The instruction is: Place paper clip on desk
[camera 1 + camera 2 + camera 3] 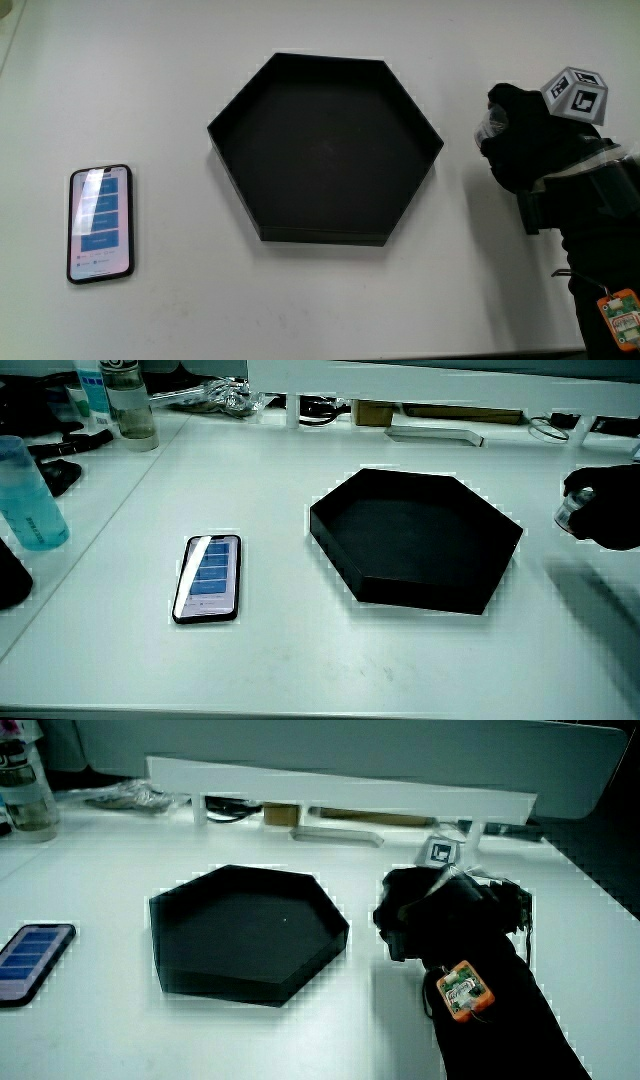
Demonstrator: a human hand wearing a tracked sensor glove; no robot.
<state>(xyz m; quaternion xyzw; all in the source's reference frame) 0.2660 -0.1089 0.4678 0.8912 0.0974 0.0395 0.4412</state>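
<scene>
Hovering over bare white tabletop (330,300) just beside the empty black hexagonal tray (325,150), the black-gloved hand (525,140) had its fingers curled inward, and the paper clip could not be made out, presumably enclosed in that grip.
</scene>
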